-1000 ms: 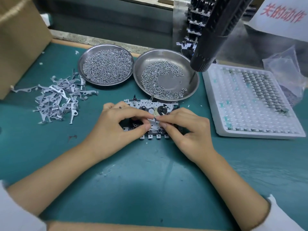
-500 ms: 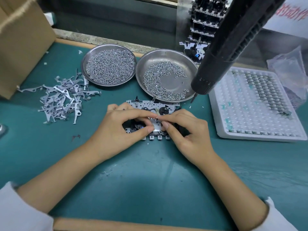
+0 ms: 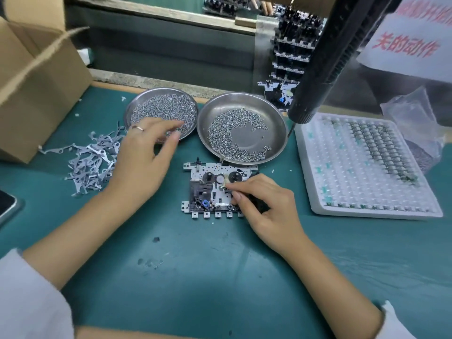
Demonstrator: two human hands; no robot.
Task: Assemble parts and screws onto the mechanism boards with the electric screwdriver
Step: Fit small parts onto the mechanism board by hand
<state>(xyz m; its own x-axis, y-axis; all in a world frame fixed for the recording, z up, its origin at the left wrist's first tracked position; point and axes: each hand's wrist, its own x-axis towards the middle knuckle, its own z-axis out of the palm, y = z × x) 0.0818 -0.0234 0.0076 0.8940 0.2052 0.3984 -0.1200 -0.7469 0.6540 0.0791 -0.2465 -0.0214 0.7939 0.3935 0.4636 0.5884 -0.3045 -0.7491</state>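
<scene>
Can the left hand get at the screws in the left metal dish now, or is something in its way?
Probably yes. The left hand hangs at the near rim of the left dish, fingers over its screws. Nothing lies between them.

Two bare forearms enter from the lower corners of the frame. The left hand [image 3: 139, 165] wears a thin, plain ring [image 3: 137, 128] with a rosy metallic sheen on one finger, seen at the left of centre. The right hand [image 3: 271, 206] carries no ring that shows. Both arms end in pushed-back white sleeves: the left sleeve [image 3: 31, 299] fills the lower left corner, and the right cuff [image 3: 393, 324] sits at the lower right.
</scene>
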